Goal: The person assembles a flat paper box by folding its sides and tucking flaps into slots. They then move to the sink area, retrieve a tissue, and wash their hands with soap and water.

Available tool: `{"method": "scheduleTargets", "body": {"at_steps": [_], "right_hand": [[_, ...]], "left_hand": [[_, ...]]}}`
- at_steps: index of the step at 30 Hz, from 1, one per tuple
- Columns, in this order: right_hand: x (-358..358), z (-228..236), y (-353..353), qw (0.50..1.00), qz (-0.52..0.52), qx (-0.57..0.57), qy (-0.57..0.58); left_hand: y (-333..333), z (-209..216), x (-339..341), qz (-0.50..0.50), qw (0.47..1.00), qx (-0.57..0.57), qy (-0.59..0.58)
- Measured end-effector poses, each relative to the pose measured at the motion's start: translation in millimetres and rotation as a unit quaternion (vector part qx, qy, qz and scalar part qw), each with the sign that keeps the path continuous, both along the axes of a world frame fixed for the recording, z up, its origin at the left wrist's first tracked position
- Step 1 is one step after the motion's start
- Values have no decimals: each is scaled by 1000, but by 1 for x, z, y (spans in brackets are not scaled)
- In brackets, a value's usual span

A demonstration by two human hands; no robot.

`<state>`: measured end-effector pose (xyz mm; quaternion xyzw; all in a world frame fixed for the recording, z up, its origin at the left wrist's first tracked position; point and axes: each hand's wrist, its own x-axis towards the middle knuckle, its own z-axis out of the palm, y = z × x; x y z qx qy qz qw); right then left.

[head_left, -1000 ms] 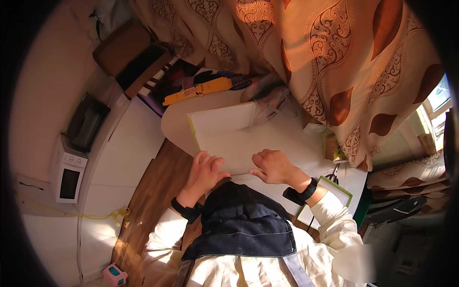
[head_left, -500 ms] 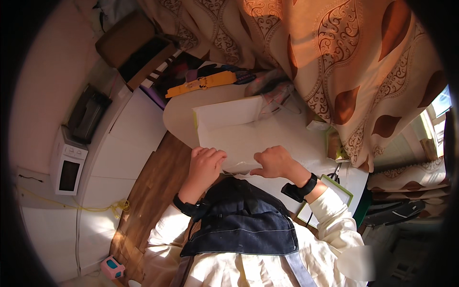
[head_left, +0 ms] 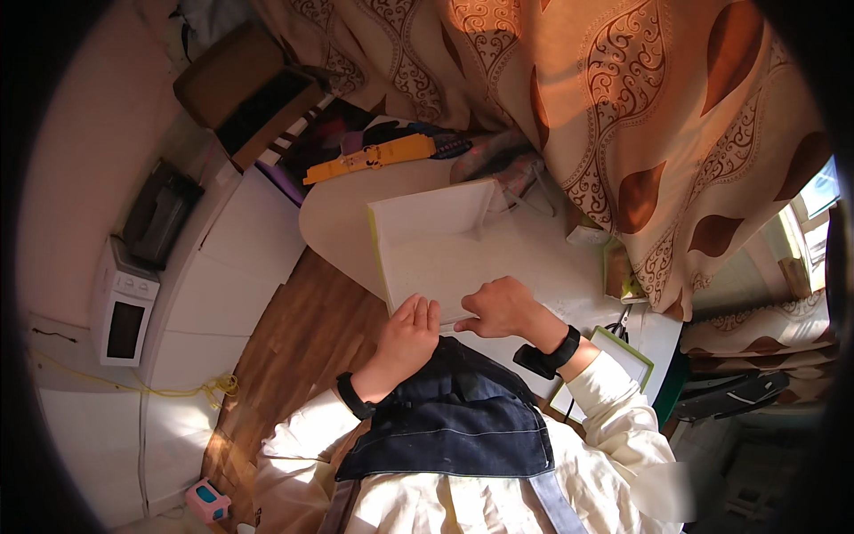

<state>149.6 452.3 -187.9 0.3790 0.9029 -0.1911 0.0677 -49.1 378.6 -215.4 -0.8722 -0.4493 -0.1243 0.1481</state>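
**Both hands draw together at the near edge of a white box**

From where I stand, the left hand [head_left: 407,340] is lower and further right than half a second ago, so the gap between the two hands is narrower now. The right hand [head_left: 503,307] sits almost where it was, its thumb a touch nearer the left one. The white open box [head_left: 431,212] has slid slightly right too, its yellow-green left side now rising just beyond the left fingers [head_left: 422,311].

Those fingers are bent and bunched close together at the box's near left corner; the right fingers are curled in, with the thumb reaching out along the near edge. I cannot tell whether either hand is actually pinching the box.

As for edges, the worktop [head_left: 334,218] ends in a curve to the left of the left fingers, and the wooden floor [head_left: 307,307] drops away beyond it. Toward the body, the dark apron [head_left: 449,418] comes right up behind the fingers. There is more room to the right of the box, past the right knuckles, until the curtain [head_left: 623,107]. Scissors [head_left: 620,327] and a green-rimmed tray [head_left: 632,354] lie further right of the right fingers, the tray beside that forearm.
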Motion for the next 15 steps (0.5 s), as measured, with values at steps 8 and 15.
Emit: {"method": "scheduleTargets", "body": {"at_steps": [8, 15], "right_hand": [[11, -19, -23, 930, 61, 297, 207], [11, -19, -14, 992, 15, -70, 103]], "left_hand": [[-2, 5, 9, 59, 990, -128, 19], [7, 7, 21, 47, 996, -80, -1]]}}
